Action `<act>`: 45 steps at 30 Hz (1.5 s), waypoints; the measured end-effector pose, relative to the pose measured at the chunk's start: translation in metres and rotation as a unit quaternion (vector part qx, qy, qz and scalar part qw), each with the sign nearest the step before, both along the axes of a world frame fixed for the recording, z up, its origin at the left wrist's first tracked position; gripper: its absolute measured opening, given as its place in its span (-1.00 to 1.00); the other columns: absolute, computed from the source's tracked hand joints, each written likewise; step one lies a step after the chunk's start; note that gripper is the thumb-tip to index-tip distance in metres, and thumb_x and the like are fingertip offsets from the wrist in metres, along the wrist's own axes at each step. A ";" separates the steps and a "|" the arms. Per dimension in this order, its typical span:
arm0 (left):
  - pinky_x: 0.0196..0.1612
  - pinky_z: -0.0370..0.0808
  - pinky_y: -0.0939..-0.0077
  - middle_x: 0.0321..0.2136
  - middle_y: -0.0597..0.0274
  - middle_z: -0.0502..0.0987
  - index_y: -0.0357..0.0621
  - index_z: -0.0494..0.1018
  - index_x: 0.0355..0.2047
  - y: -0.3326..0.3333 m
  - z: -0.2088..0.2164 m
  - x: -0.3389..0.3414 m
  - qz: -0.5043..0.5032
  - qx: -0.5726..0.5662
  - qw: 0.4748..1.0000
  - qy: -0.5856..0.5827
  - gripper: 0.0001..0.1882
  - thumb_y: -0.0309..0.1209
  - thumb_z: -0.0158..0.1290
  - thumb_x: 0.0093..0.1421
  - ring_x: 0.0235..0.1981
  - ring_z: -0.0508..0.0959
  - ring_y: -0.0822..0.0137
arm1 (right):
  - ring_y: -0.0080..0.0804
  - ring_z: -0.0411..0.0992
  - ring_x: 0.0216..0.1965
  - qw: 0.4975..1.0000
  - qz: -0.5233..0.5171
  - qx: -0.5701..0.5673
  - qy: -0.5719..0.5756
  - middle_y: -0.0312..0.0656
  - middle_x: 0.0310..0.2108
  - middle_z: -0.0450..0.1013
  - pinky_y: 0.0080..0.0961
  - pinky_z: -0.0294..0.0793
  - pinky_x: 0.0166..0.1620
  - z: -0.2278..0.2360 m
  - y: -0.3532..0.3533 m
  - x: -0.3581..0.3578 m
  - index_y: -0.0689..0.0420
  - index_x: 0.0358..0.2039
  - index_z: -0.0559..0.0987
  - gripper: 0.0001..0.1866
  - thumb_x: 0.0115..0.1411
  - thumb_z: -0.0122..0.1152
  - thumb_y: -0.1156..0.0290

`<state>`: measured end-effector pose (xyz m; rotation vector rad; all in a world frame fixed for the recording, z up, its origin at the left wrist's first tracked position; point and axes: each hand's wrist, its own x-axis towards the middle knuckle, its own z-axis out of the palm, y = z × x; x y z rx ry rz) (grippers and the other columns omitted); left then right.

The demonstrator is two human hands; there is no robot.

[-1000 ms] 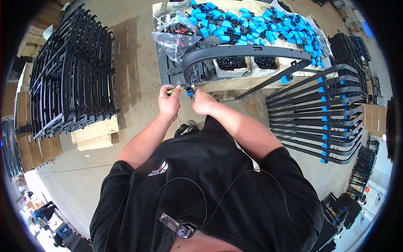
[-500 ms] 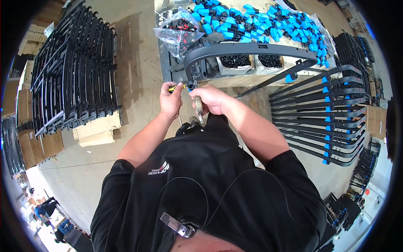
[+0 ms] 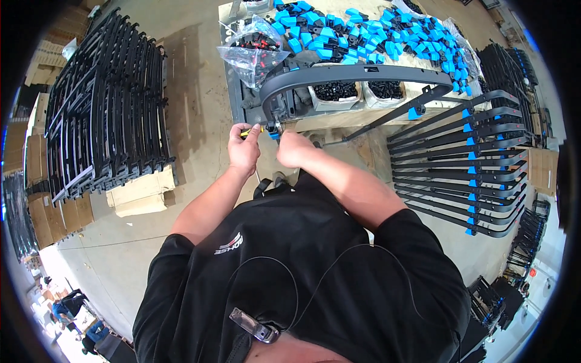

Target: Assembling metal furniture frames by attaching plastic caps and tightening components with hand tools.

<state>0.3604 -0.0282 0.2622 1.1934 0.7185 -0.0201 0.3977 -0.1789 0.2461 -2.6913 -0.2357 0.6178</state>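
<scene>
Left grip [image 3: 243,150] – yellow handle [image 3: 245,134]; lettered shirt [image 3: 345,284]

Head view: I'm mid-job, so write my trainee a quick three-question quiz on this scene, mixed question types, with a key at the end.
1. Multiple choice: which hand grips the yellow-and-black handle? A) right B) left C) neither
2. True or false: the clear plastic bag lies to the left of the heap of blue-and-black parts.
3. Fill in: the row of curved bars with blue fittings is on the person's ____ side.

Key: 1. B, the left hand; 2. true; 3. right.
</scene>
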 end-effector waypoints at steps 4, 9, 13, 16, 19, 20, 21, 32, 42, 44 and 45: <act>-0.76 0.06 0.56 -0.69 0.44 0.31 0.01 0.32 -0.21 0.005 0.002 -0.006 0.031 -0.002 0.999 -0.016 -0.77 -0.35 0.20 0.30 -0.79 0.18 0.58 | -0.14 0.50 -0.56 0.753 -0.194 0.376 0.504 -0.07 -0.42 0.52 -0.02 0.56 -0.50 0.073 -0.005 0.016 0.29 -0.17 0.44 -0.71 0.28 0.09 0.29; -0.75 0.07 0.56 -0.68 0.44 0.32 0.01 0.33 -0.21 -0.001 -0.007 -0.001 0.004 0.026 0.999 -0.022 -0.77 -0.36 0.20 0.29 -0.78 0.19 0.57 | -0.10 0.57 -0.48 0.995 0.027 0.079 0.050 0.08 -0.33 0.54 -0.06 0.58 -0.42 0.002 -0.002 -0.006 0.41 -0.18 0.48 -0.67 0.23 0.08 0.34; -0.74 0.08 0.55 -0.69 0.44 0.32 0.01 0.33 -0.21 0.004 0.005 -0.003 0.020 0.000 1.000 -0.004 -0.77 -0.35 0.19 0.30 -0.78 0.19 0.57 | -0.17 0.47 -0.61 0.788 -0.149 0.342 0.490 -0.09 -0.48 0.47 -0.13 0.50 -0.57 0.085 -0.008 0.021 0.21 -0.28 0.49 -0.78 0.25 0.12 0.29; -0.73 0.06 0.60 -0.66 0.46 0.27 0.00 0.30 -0.17 -0.001 0.005 -0.004 0.004 0.020 1.000 -0.014 -0.77 -0.36 0.16 0.32 -0.75 0.16 0.60 | -0.02 0.57 -0.45 0.837 -0.075 0.310 0.445 0.04 -0.38 0.53 -0.04 0.58 -0.40 0.040 -0.015 0.012 0.29 -0.22 0.49 -0.73 0.24 0.11 0.31; -0.74 0.06 0.61 -0.66 0.48 0.27 0.01 0.31 -0.22 -0.003 0.004 -0.003 0.003 0.023 1.000 0.001 -0.79 -0.36 0.16 0.31 -0.75 0.16 0.61 | 0.09 0.58 -0.11 0.990 -0.002 0.062 0.128 0.32 -0.15 0.53 -0.19 0.58 -0.08 0.032 0.004 -0.006 0.44 -0.16 0.49 -0.67 0.15 0.06 0.44; -0.74 0.06 0.61 -0.66 0.48 0.27 0.02 0.31 -0.24 0.000 0.004 -0.002 0.013 0.020 1.000 -0.002 -0.80 -0.36 0.16 0.31 -0.76 0.16 0.61 | 0.02 0.62 -0.17 0.989 0.022 0.058 0.133 0.25 -0.19 0.56 -0.18 0.62 -0.19 0.043 0.009 -0.003 0.42 -0.22 0.51 -0.72 0.12 0.03 0.49; -0.74 0.06 0.61 -0.66 0.48 0.27 0.02 0.31 -0.24 0.004 0.004 -0.001 0.017 0.021 1.000 -0.004 -0.80 -0.36 0.16 0.31 -0.76 0.16 0.61 | 0.01 0.62 -0.24 0.944 -0.018 0.145 0.295 0.23 -0.20 0.56 -0.18 0.63 -0.23 0.055 0.005 0.006 0.45 -0.19 0.51 -0.69 0.12 0.05 0.48; -0.51 0.29 0.59 -0.52 0.39 0.47 -0.08 0.37 -0.28 0.001 -0.026 -0.003 0.044 0.116 0.990 -0.065 -0.77 -0.36 0.24 0.25 -0.55 0.34 0.57 | -0.12 0.59 -0.48 0.961 -0.009 0.174 0.215 0.16 -0.29 0.54 -0.23 0.59 -0.45 0.052 -0.003 -0.002 0.46 -0.13 0.46 -0.62 0.16 0.10 0.38; -0.71 0.21 0.56 -0.61 0.37 0.43 -0.03 0.32 -0.24 -0.004 -0.035 0.008 0.019 0.134 0.988 -0.078 -0.74 -0.35 0.23 0.26 -0.73 0.29 0.54 | -0.18 0.54 -0.56 0.989 0.053 0.113 0.075 0.03 -0.44 0.52 -0.28 0.53 -0.54 -0.021 -0.004 -0.010 0.37 -0.18 0.46 -0.67 0.16 0.08 0.34; -0.40 0.32 0.57 -0.45 0.37 0.44 -0.12 0.40 -0.27 0.003 -0.028 -0.008 0.052 0.147 0.986 -0.060 -0.75 -0.35 0.28 0.22 -0.44 0.35 0.55 | -0.05 0.57 -0.54 0.937 -0.032 0.188 0.294 0.21 -0.36 0.54 -0.16 0.53 -0.55 0.060 0.000 -0.012 0.49 -0.18 0.48 -0.58 0.15 0.11 0.31; -0.40 0.32 0.55 -0.45 0.36 0.43 -0.12 0.41 -0.26 0.005 -0.039 -0.008 0.044 0.182 0.978 -0.094 -0.74 -0.34 0.28 0.22 -0.45 0.33 0.53 | -0.08 0.54 -0.58 0.910 -0.062 0.241 0.331 0.18 -0.38 0.54 -0.17 0.50 -0.58 0.059 -0.002 -0.011 0.47 -0.20 0.48 -0.60 0.16 0.09 0.31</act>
